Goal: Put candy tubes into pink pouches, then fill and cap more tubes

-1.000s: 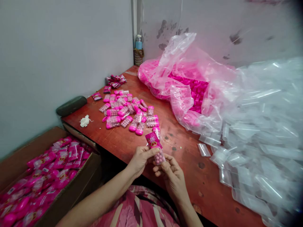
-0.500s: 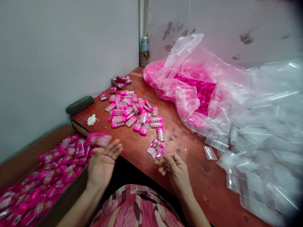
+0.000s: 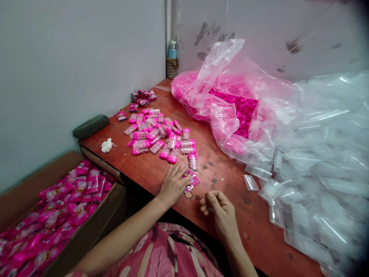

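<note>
My left hand (image 3: 173, 184) lies flat on the red wooden table (image 3: 230, 192), fingers spread over a small pink printed sachet (image 3: 192, 181). My right hand (image 3: 220, 209) hovers just right of it, fingers curled into a loose pinch with nothing visible in them. Just beyond my left hand lies a heap of small clear tubes with pink caps (image 3: 158, 136) filled with pink balls. A few more pink sachets (image 3: 142, 98) lie farther back.
A cardboard box (image 3: 86, 227) full of packed pink packets stands at the lower left. A big clear bag of pink caps (image 3: 230, 104) and a pile of small clear plastic bags (image 3: 317, 161) cover the right side. A dark case (image 3: 90, 126), white scrap (image 3: 106, 145) and bottle (image 3: 172, 50) lie near the wall.
My left hand tossed a filled packet into the box, then came back onto the sachet on the table. My right hand let go of the packet and stays near the table's edge.
</note>
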`<state>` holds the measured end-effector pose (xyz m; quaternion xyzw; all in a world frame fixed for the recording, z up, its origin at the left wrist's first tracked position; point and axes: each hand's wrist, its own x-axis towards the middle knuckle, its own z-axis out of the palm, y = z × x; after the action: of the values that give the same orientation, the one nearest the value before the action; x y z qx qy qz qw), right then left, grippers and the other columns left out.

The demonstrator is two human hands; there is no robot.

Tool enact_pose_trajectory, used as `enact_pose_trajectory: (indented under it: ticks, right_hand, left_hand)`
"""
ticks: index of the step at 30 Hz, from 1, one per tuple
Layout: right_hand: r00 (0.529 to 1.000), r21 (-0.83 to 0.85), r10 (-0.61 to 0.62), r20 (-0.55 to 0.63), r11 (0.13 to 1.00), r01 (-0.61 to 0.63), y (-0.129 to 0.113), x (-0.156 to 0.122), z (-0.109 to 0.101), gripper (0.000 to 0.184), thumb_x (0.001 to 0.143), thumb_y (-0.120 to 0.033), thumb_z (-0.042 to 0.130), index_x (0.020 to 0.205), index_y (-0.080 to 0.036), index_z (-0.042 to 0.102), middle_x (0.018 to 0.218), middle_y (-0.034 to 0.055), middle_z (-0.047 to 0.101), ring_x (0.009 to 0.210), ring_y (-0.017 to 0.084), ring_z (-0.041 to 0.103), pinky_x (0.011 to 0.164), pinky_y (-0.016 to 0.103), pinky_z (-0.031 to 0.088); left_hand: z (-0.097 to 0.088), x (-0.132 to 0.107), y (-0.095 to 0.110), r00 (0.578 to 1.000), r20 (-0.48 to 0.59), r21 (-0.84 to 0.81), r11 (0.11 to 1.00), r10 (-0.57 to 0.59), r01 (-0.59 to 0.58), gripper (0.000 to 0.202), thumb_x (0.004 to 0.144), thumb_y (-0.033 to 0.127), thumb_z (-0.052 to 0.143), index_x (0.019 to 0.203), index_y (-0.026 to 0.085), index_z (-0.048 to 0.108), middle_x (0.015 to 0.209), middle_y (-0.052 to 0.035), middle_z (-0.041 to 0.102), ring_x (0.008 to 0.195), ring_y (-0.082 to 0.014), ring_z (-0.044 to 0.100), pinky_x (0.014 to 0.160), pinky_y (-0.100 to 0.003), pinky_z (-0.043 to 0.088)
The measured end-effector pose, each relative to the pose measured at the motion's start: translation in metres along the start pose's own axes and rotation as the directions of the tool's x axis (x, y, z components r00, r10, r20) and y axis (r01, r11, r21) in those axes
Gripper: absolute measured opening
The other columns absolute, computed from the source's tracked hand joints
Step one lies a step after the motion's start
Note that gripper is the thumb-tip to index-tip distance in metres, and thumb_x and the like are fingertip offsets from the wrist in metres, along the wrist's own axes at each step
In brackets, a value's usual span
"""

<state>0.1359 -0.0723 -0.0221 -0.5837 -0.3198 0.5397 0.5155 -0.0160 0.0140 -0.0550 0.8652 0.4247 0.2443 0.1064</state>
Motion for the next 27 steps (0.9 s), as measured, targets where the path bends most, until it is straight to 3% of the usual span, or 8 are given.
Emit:
enact_pose_trajectory:
  ticks: [4, 10, 13, 17, 22, 27]
  right_hand:
    - [0.998, -0.113, -0.052, -0.037, 0.992, 0.047, -0.003, 0.004, 0.004, 0.027, 0.077, -0.043, 0.057, 0.069, -0.017, 0.055, 0.062, 0.0006, 0.06, 0.053, 0.012, 0.055, 0.049, 0.022, 0.043]
    - [0.971, -0.274, -0.238, 0.003, 0.934, 0.229, -0.004, 0.01, 0.01, 0.021, 0.08, -0.038, 0.054, 0.077, -0.018, 0.06, 0.069, 0.0019, 0.061, 0.065, 0.015, 0.056, 0.064, 0.026, 0.043]
    - [0.976, -0.276, -0.217, 0.0, 0.938, 0.209, -0.001, 0.006, 0.009, 0.022, 0.079, -0.039, 0.054, 0.074, -0.018, 0.058, 0.067, 0.0017, 0.06, 0.063, 0.015, 0.055, 0.061, 0.026, 0.043]
    - [0.984, -0.258, -0.175, -0.03, 0.953, 0.162, 0.002, 0.003, 0.007, 0.024, 0.078, -0.04, 0.055, 0.072, -0.017, 0.057, 0.066, 0.0019, 0.059, 0.061, 0.015, 0.054, 0.058, 0.026, 0.043]
    - [0.973, -0.325, -0.227, -0.044, 0.924, 0.201, 0.0, 0.009, 0.011, 0.024, 0.079, -0.041, 0.054, 0.076, -0.017, 0.059, 0.067, 0.0013, 0.06, 0.064, 0.016, 0.056, 0.063, 0.027, 0.044]
    - [0.972, -0.344, -0.232, -0.032, 0.916, 0.208, 0.002, 0.008, 0.014, 0.025, 0.077, -0.042, 0.055, 0.074, -0.017, 0.059, 0.069, 0.0016, 0.061, 0.065, 0.016, 0.055, 0.062, 0.027, 0.044]
  left_hand:
    - [0.003, -0.002, -0.002, 0.999, -0.036, 0.006, 1.0, 0.024, -0.024, 0.019, 0.085, 0.024, 0.049, 0.096, 0.021, 0.064, 0.123, -0.0038, 0.054, 0.122, -0.0264, 0.038, 0.103, -0.05, 0.027]
    - [0.002, -0.002, -0.001, 0.998, -0.025, -0.011, 0.998, 0.065, -0.066, 0.021, 0.086, 0.024, 0.047, 0.101, 0.019, 0.061, 0.118, -0.0035, 0.058, 0.119, -0.0239, 0.042, 0.103, -0.048, 0.028]
    - [0.001, -0.003, -0.003, 0.998, -0.026, -0.059, 0.996, 0.066, -0.067, 0.023, 0.083, 0.028, 0.052, 0.103, 0.019, 0.06, 0.118, -0.0049, 0.058, 0.12, -0.0255, 0.04, 0.102, -0.048, 0.029]
    - [0.004, -0.002, 0.0, 0.996, -0.086, -0.106, 0.993, 0.039, -0.048, 0.017, 0.084, 0.024, 0.05, 0.093, 0.018, 0.064, 0.108, -0.0038, 0.063, 0.115, -0.0251, 0.044, 0.1, -0.049, 0.031]
    - [0.011, -0.001, 0.004, 0.987, -0.151, -0.097, 0.993, 0.059, -0.074, 0.015, 0.085, 0.017, 0.049, 0.084, 0.015, 0.064, 0.101, -0.0046, 0.065, 0.107, -0.0218, 0.05, 0.099, -0.043, 0.035]
    - [0.01, -0.006, 0.004, 0.985, -0.162, -0.079, 0.994, 0.058, -0.071, 0.018, 0.081, 0.018, 0.055, 0.098, 0.013, 0.06, 0.107, -0.0073, 0.062, 0.111, -0.0229, 0.047, 0.099, -0.041, 0.036]
